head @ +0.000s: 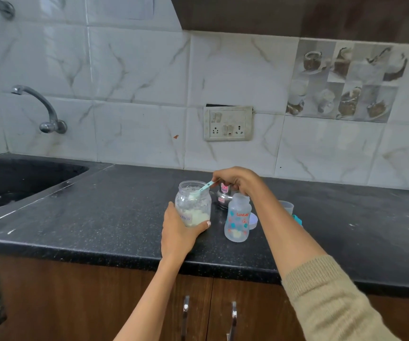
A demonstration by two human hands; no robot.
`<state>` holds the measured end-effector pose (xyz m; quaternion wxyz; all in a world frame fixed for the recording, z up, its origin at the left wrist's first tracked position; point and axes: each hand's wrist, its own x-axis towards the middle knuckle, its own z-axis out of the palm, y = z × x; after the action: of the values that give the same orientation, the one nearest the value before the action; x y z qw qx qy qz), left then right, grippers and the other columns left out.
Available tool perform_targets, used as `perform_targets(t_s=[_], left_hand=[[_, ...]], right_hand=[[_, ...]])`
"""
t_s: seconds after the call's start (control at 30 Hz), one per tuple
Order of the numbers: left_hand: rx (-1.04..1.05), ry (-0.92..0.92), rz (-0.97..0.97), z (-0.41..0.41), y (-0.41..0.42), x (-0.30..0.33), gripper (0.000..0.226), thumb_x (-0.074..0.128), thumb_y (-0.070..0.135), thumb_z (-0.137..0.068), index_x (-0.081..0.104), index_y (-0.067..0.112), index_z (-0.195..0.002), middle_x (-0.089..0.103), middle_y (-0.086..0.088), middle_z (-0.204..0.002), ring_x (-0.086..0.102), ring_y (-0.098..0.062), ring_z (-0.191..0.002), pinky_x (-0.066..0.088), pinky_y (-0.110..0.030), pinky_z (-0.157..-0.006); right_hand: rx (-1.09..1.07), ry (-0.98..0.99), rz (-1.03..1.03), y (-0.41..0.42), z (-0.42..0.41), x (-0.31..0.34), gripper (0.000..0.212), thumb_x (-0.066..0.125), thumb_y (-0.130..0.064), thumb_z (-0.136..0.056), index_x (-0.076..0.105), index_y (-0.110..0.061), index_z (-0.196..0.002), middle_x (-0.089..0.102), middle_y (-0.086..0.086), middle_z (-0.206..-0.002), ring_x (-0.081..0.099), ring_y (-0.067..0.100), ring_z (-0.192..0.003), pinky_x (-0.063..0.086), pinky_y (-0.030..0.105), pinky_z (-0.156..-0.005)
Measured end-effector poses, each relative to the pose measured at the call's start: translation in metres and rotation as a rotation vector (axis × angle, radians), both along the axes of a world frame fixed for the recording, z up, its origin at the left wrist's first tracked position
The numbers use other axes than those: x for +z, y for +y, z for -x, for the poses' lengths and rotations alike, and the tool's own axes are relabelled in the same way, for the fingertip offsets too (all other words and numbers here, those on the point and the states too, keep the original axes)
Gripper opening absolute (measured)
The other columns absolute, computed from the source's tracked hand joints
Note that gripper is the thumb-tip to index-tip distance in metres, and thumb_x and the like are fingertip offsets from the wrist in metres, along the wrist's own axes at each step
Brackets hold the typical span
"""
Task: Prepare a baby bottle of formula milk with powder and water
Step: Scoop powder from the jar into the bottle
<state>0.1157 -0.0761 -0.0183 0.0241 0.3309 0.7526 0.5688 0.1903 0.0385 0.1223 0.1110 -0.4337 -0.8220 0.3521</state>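
The powder jar (193, 204) stands open on the black bench (115, 210), near the middle of its front edge. The left hand (179, 232) holds the jar from the front side, its grip closed around the lower part, with the thumb on the right side of the glass. Inside the jar there is pale powder at the bottom. The right hand (235, 179) is above and behind the jar, and its grip pinches the end of a small teal scoop (202, 189). The bowl of the scoop is inside the mouth of the jar, with the handle tilted up to the right.

Just beside the jar, on its right, the baby bottle (238, 219) stands upright without cap, under the right forearm. A little powder lies on its bottom. Behind the bottle, between it and the wall, is a small steel pot (223, 198), partly hidden by the hand. To the right of the bottle, a white round lid (254, 221), a clear cup (286, 206) and a small teal piece (297, 219) show behind the arm.

Far to the left, the sink (21, 178) is set in the bench corner, with a tap (43, 107) on the tiled wall above it.
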Motion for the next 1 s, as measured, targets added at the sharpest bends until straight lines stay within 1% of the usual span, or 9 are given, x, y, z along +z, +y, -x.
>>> perform_targets(t_s=[0.1,0.2,0.33,0.43,0.53,0.73,0.83,0.93,1.0], left_hand=[[0.041,0.066,-0.015,-0.011,-0.005,0.002,0.123,0.08,0.046,-0.065,-0.004,0.014,-0.15,0.0,-0.003,-0.159,0.006,-0.027,-0.145,0.024,-0.046,-0.114],[0.063,0.144,-0.126,-0.025,-0.008,0.005,0.119,0.077,0.04,-0.071,-0.01,0.017,-0.149,-0.008,0.003,-0.159,-0.004,-0.025,-0.146,0.019,-0.043,-0.114],[0.022,0.303,-0.28,-0.049,-0.006,0.005,0.11,0.077,0.033,-0.072,0.001,0.019,-0.15,0.008,0.002,-0.158,0.01,-0.017,-0.145,0.024,-0.032,-0.111],[-0.087,0.28,-0.266,-0.067,0.002,0.01,0.107,0.076,0.043,-0.071,0.008,0.019,-0.15,0.016,0.006,-0.157,0.015,-0.007,-0.143,0.023,-0.019,-0.104],[-0.143,0.26,-0.212,-0.079,0.015,0.011,0.102,0.074,0.044,-0.074,0.011,0.016,-0.15,0.018,0.003,-0.157,0.018,-0.009,-0.143,0.019,-0.015,-0.104],[-0.177,0.162,-0.058,-0.085,0.041,0.015,0.094,0.076,0.044,-0.07,0.026,0.011,-0.142,0.043,-0.004,-0.138,0.045,-0.021,-0.125,0.044,-0.032,-0.094],[-0.171,0.121,-0.032,-0.084,0.05,0.011,0.087,0.075,0.041,-0.072,0.031,0.009,-0.14,0.049,-0.005,-0.133,0.05,-0.023,-0.121,0.046,-0.04,-0.095],[-0.174,0.103,-0.059,-0.083,0.054,0.005,0.071,0.072,0.031,-0.077,0.037,0.012,-0.136,0.053,-0.004,-0.129,0.053,-0.021,-0.116,0.047,-0.035,-0.092],[-0.183,0.104,-0.081,-0.083,0.055,0.002,0.062,0.069,0.024,-0.081,0.04,0.014,-0.135,0.054,-0.003,-0.128,0.054,-0.021,-0.115,0.044,-0.029,-0.089]], right_hand=[[-0.02,0.042,0.038,0.0,-0.004,0.001,0.029,0.053,-0.024,-0.089,0.061,-0.015,-0.063,0.034,-0.002,-0.071,0.024,0.01,-0.057,0.024,0.02,-0.048],[-0.034,0.075,0.088,0.004,-0.007,0.007,0.028,0.053,-0.025,-0.089,0.061,-0.016,-0.064,0.033,-0.004,-0.068,0.022,0.009,-0.056,0.025,0.018,-0.049],[-0.064,0.152,0.148,0.016,-0.014,0.008,0.026,0.056,-0.029,-0.086,0.064,-0.019,-0.064,0.035,-0.006,-0.066,0.022,0.008,-0.054,0.023,0.02,-0.05],[-0.102,0.219,0.18,0.024,-0.031,0.009,0.022,0.056,-0.03,-0.085,0.065,-0.019,-0.069,0.038,-0.006,-0.06,0.017,0.007,-0.051,0.018,0.018,-0.043],[-0.132,0.275,0.192,0.028,-0.059,0.011,0.02,0.054,-0.027,-0.088,0.061,-0.018,-0.072,0.043,-0.011,-0.039,0.015,0.007,-0.049,0.014,0.018,-0.039],[-0.236,0.283,0.165,0.038,-0.101,0.002,0.023,0.057,-0.031,-0.085,0.067,-0.018,-0.069,0.031,-0.006,-0.061,0.014,0.008,-0.05,0.015,0.02,-0.043],[-0.258,0.266,0.132,0.037,-0.111,-0.002,0.024,0.056,-0.032,-0.086,0.068,-0.019,-0.07,0.033,-0.004,-0.067,0.015,0.009,-0.052,0.016,0.02,-0.047],[-0.284,0.254,0.055,0.035,-0.113,-0.007,0.022,0.057,-0.033,-0.085,0.069,-0.021,-0.07,0.039,-0.002,-0.08,0.021,0.009,-0.056,0.021,0.019,-0.05],[-0.298,0.287,0.005,0.032,-0.113,-0.01,0.02,0.062,-0.033,-0.081,0.074,-0.017,-0.083,0.045,0.001,-0.091,0.031,0.011,-0.062,0.028,0.02,-0.055]])
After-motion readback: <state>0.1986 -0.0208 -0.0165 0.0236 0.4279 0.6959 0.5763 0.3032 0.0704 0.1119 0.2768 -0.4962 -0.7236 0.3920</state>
